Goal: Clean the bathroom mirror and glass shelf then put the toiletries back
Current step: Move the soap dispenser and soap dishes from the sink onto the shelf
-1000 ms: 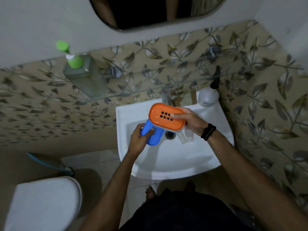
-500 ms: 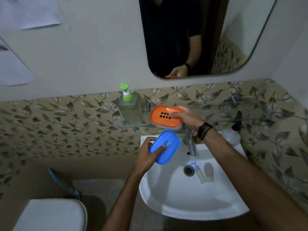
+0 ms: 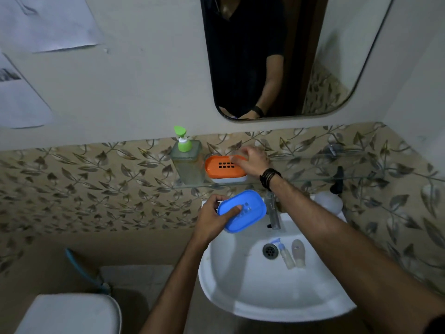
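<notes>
Standing on the glass shelf (image 3: 313,180), beside the soap pump (image 3: 186,162), the orange dish (image 3: 225,168) sits under the right hand (image 3: 252,161), fingers loosely curled on its rim. The left hand (image 3: 212,220) grips the blue dish (image 3: 243,210) over the sink (image 3: 272,292): probably light, stiff plastic, slippery if wet, best pinched at the edges.

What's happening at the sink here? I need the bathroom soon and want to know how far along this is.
A person is putting toiletries back on the glass shelf. The right hand rests on the orange soap dish, now on the shelf beside the soap dispenser. The left hand holds the blue soap dish over the sink. Two small bottles lie in the basin by the drain.
</notes>
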